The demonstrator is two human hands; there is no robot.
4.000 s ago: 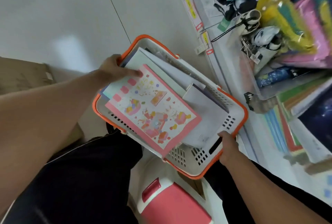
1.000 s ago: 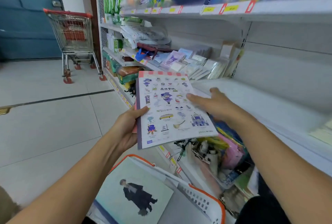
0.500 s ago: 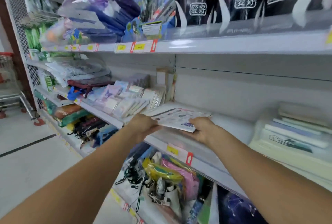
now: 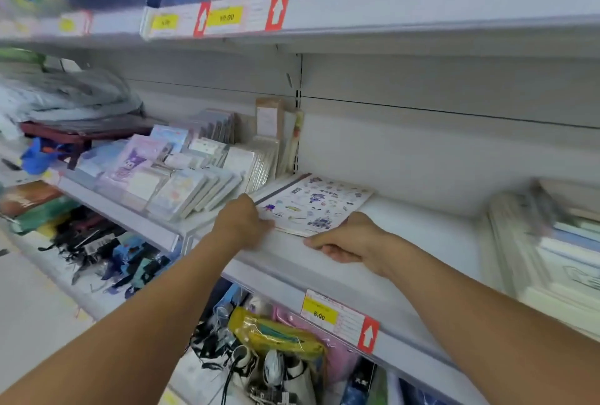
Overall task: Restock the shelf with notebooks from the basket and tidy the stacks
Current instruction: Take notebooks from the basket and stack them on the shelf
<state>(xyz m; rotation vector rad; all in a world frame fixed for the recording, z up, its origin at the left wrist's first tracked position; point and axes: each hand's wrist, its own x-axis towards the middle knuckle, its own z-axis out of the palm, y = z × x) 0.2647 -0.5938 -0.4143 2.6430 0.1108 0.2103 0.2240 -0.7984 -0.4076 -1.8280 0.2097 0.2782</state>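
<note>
the white shelf point(image 4: 406, 235) runs across the view, with a blurred stack of notebooks point(image 4: 558, 252) at its right end and rows of small notepads point(image 4: 181, 174) leaning on the section to the left. a sticker-print notebook point(image 4: 316, 204) lies flat on the shelf just beside the notepads. the left hand point(image 4: 242, 224) touches its near left corner, its grip too blurred to tell, and the right hand point(image 4: 349, 240) rests at its near right corner, fingers curled under on the shelf surface.

1 head-worn camera looks forward and slightly down along both forearms, close to a white shelf point(image 4: 406, 261) at about chest height. The wide lens bends the shelf edges, and the frame's sides are blurred.
</note>
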